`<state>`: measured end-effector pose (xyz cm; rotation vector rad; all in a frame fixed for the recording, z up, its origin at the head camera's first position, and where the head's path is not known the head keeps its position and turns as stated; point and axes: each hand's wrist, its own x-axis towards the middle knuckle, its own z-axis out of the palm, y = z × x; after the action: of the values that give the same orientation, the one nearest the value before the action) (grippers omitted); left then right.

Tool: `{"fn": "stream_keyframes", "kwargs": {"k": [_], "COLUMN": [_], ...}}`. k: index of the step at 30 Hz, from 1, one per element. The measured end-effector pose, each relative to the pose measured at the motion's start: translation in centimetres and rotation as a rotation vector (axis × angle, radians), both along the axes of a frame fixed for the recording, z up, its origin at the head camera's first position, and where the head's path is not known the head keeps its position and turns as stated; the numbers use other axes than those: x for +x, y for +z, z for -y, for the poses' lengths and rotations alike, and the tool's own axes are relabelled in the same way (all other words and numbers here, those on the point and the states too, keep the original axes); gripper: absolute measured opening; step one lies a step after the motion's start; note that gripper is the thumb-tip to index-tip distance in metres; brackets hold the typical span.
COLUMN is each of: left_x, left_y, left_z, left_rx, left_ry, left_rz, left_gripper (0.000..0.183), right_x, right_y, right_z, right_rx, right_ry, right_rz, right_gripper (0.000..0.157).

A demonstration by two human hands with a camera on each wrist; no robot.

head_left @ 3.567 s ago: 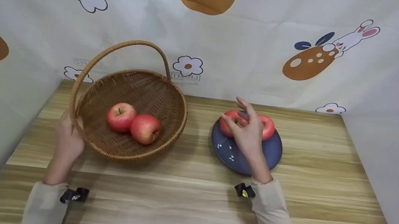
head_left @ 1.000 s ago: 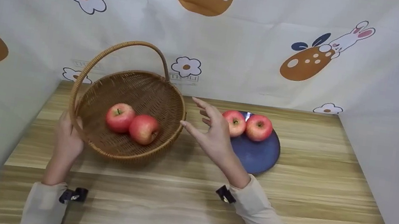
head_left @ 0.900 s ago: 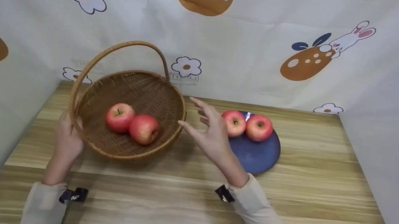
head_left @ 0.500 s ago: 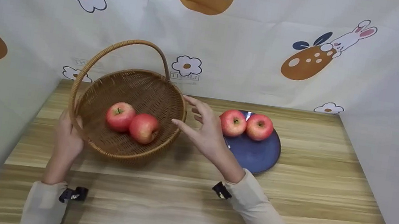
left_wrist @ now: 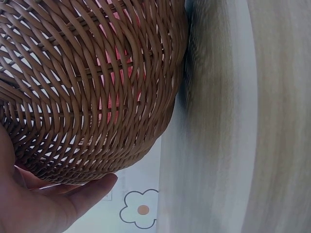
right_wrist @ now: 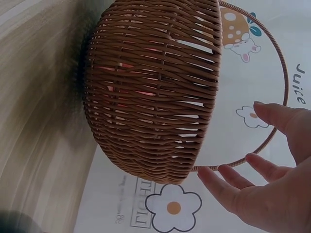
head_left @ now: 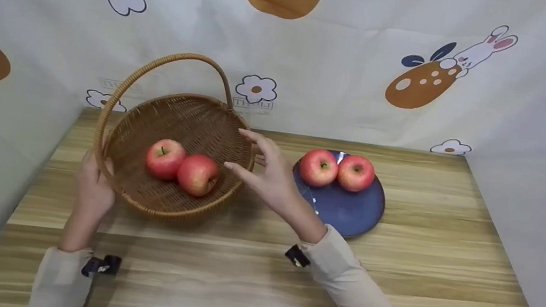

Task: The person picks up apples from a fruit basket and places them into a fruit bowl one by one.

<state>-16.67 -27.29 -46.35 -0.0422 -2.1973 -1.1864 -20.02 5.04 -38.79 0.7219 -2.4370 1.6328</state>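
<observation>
In the head view a brown wicker basket [head_left: 202, 121] with a tall arched handle stands at the left of the table, its mouth tipped toward me. Two red apples, a left one [head_left: 165, 159] and a right one [head_left: 198, 176], lie inside. My left hand [head_left: 93, 189] holds the basket's left side; the left wrist view has its fingers [left_wrist: 92, 194] along the outer wicker wall. Over the basket's right rim reaches my right hand [head_left: 272, 178], thumb and fingers spread, holding nothing. The right wrist view puts those fingers [right_wrist: 223, 191] just beyond the rim, near the handle.
Right of the basket, a dark blue plate [head_left: 350, 214] bears two more red apples at its far side, one left [head_left: 319, 167] and one right [head_left: 356, 173]. The wood-grain table [head_left: 210, 285] meets printed cloth walls [head_left: 349, 78] at the back and sides.
My right hand has moved left from above the plate's apples to the basket's right rim, its fingers spreading apart. My left hand, the basket and all the apples have stayed in place.
</observation>
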Motion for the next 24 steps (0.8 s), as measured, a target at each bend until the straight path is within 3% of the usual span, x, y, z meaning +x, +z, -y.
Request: {"fn": "stream_keyframes", "kwargs": {"k": [7,11,13,15,18,24], "left_x": [-0.2,-1.2,-1.3,-1.2,-0.4,-0.1], "left_y": [-0.5,-2.2,-2.4,-2.3,-0.7,-0.3], "left_z": [0.4,1.5,1.6,1.5,0.5,0.0], "left_rx": [0.011,0.02,0.02,0.022,0.013,-0.016], "left_ry": [-0.012,0.003,0.004,0.006,-0.007,0.015], "left_rz": [0.001,-0.026,-0.034,-0.027,-0.004,-0.015], "left_gripper": [0.044,0.044,0.044,0.044,0.044,0.039], "right_x": [-0.4,-0.6,-0.6,-0.7,-0.8,-1.4], "right_y": [0.0,0.1,0.2,0.3,0.4,0.3], "right_z": [0.6,1.0,1.1,1.3,1.6,2.3], "right_rx": [0.059,0.073,0.074,0.08,0.093,0.114], "right_ry": [-0.003,0.01,0.019,0.023,0.029,0.052], "right_rz": [-0.016,0.007,0.023,0.033,0.042,0.053], "right_gripper": [0.063,0.064,0.064,0.064,0.064,0.065]}}
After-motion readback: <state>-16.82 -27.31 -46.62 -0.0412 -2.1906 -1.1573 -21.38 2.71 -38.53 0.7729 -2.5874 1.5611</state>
